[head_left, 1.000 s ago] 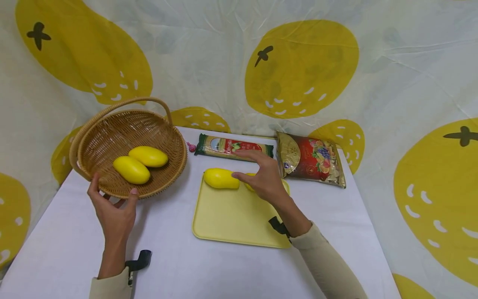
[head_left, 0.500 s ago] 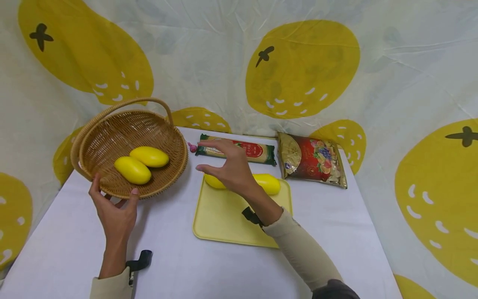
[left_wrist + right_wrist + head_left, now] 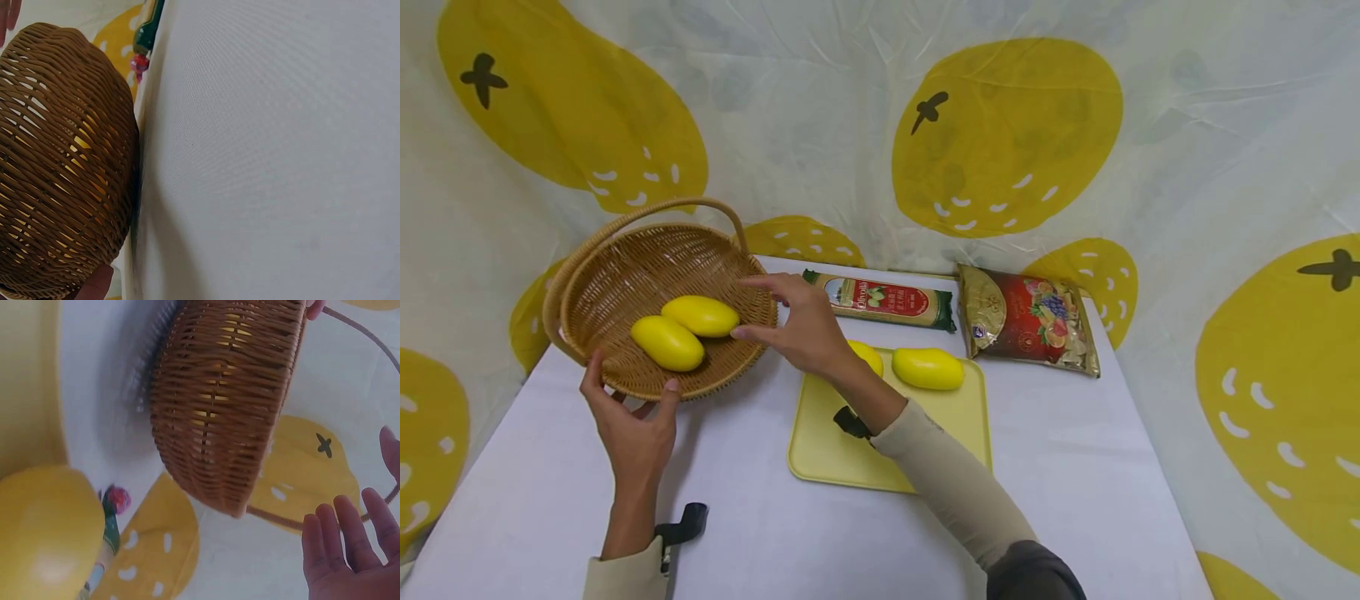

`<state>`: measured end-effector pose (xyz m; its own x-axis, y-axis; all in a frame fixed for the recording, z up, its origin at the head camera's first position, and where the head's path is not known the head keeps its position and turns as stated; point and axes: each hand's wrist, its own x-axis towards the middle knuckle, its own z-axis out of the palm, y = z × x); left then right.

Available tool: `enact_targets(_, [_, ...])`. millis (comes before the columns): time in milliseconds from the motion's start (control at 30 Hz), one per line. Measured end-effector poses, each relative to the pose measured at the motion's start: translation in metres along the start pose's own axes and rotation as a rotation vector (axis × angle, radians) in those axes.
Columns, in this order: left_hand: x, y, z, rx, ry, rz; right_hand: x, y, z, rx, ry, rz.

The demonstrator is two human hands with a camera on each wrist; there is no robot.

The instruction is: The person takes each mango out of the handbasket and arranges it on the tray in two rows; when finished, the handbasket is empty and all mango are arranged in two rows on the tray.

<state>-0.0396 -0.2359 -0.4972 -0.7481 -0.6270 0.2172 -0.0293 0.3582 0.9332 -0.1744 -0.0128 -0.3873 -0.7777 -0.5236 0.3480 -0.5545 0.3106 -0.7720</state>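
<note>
My left hand (image 3: 636,437) grips the near rim of a brown wicker basket (image 3: 625,271), thumb on the rim; the basket leans toward me. Two yellow mangoes lie inside, a front mango (image 3: 667,343) and a back mango (image 3: 702,316). At the basket's right rim is my right hand (image 3: 808,329), fingers extended and thumb apart, with nothing between them. The right wrist view shows this hand (image 3: 356,556) beside the woven wall (image 3: 219,406). On a yellow tray (image 3: 820,454) lie a right mango (image 3: 928,368) and a left mango (image 3: 867,358), the latter partly hidden by my right arm.
Behind the tray lies a spaghetti packet (image 3: 883,300). Right of it is a red and gold bag (image 3: 1030,321) with fruit pictures. A small pink thing (image 3: 117,499) sits by the packet's left end. A fruit-print curtain (image 3: 820,125) closes off the back of the white table (image 3: 1075,475).
My right hand has moved left from above the tray to the basket's right rim, uncovering the right mango. My left hand and the basket have stayed in place.
</note>
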Motion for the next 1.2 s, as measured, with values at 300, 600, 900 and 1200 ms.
enact_targets(300, [-0.001, 0.001, 0.000, -0.005, -0.004, 0.006, 0.020, -0.002, 0.032, -0.020, -0.157, 0.012])
enact_targets(600, [-0.002, 0.003, -0.001, 0.036, -0.013, -0.010, 0.037, -0.009, 0.065, -0.098, -0.295, 0.021])
enact_targets(900, [-0.001, 0.002, 0.002, 0.009, -0.002, 0.002, 0.057, -0.013, 0.095, -0.166, -0.436, -0.009])
enact_targets(1200, [-0.001, 0.000, 0.001, 0.014, 0.000, -0.009, 0.068, -0.010, 0.118, -0.257, -0.496, 0.094])
